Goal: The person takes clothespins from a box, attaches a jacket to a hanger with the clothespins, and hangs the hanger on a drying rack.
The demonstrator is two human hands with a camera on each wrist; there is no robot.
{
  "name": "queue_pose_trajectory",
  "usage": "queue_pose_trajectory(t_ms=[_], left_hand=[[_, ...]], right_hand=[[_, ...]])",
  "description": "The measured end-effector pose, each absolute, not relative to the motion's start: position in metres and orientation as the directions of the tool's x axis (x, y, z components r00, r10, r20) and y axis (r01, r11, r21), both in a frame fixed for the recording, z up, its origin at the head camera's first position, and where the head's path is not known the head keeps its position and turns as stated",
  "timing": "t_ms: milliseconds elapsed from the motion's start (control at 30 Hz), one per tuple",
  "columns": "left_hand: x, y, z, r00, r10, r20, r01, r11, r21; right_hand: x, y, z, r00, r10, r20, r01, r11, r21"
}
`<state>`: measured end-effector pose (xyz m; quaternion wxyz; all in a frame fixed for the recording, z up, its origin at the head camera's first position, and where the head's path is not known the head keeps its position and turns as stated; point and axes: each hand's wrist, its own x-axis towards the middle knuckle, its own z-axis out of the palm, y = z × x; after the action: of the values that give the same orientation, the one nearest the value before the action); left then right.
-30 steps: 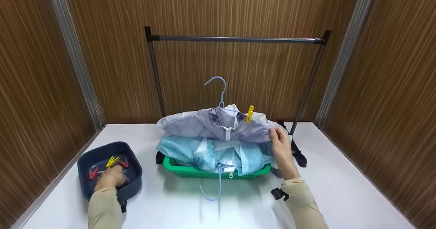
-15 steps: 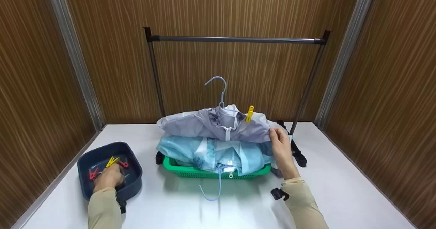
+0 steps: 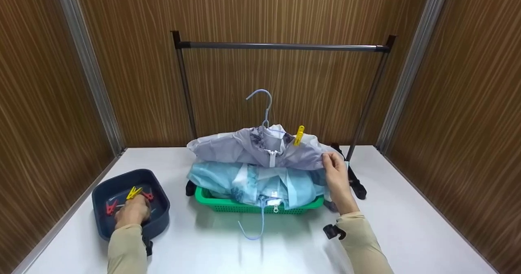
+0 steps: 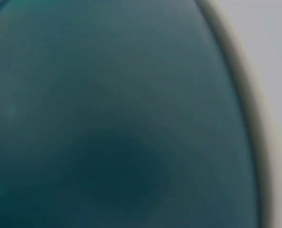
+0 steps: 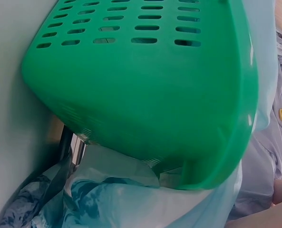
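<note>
My left hand [image 3: 134, 213] reaches down into a dark blue tub [image 3: 159, 222], its fingertips hidden, so I cannot tell what they hold. Around it lie a yellow clothespin [image 3: 133, 192] and a red clothespin [image 3: 110, 207]. Thumb and fingers of my right hand [image 3: 337, 176] pinch the sleeve end of a pale grey zip jacket [image 3: 228, 147]. That jacket is on a light blue hanger [image 3: 268, 103], with a second yellow clothespin [image 3: 299, 135] clipped near its collar. A blurred tub wall [image 4: 131, 95] fills the left wrist view.
Below the grey jacket, a light blue jacket [image 3: 215, 178] lies over a green basket [image 3: 220, 206]. Its hanger hook [image 3: 261, 225] sticks out over the front. Behind stands a clothes rack [image 3: 285, 47]. The green basket [image 5: 131, 95] dominates the right wrist view.
My left hand shifts slightly about inside the tub, among the clothespins. My right hand keeps its pinch on the grey jacket's sleeve; the jackets and basket stay in place.
</note>
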<state>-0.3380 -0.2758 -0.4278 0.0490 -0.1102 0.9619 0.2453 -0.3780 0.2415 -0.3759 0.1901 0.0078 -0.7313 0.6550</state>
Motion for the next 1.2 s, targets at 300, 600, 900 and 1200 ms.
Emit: queue_pose_trajectory(t_ms=[300,600,900,1200], left_hand=[[-0.335,-0.28,-0.422,-0.965,-0.236,-0.111,-0.26,0.838,0.479],[-0.333,-0.278,-0.407,-0.949,-0.316,0.008,-0.252,0.771,0.585],[-0.333,-0.268,-0.395,-0.902,-0.397,0.171,-0.21,0.749,0.628],[-0.326,-0.244,-0.373,-0.868,-0.354,0.348,-0.062,0.773,0.631]], right_hand=[[-0.379,0.242,-0.376,-0.922,0.226,0.315,-0.291,0.131,-0.948],[-0.379,0.244,-0.374,-0.91,0.249,0.331,-0.305,0.139,-0.942],[-0.377,0.243,-0.371,-0.922,0.242,0.303,-0.276,0.141,-0.951],[-0.378,0.241,-0.376,-0.928,0.239,0.286,-0.26,0.134,-0.956]])
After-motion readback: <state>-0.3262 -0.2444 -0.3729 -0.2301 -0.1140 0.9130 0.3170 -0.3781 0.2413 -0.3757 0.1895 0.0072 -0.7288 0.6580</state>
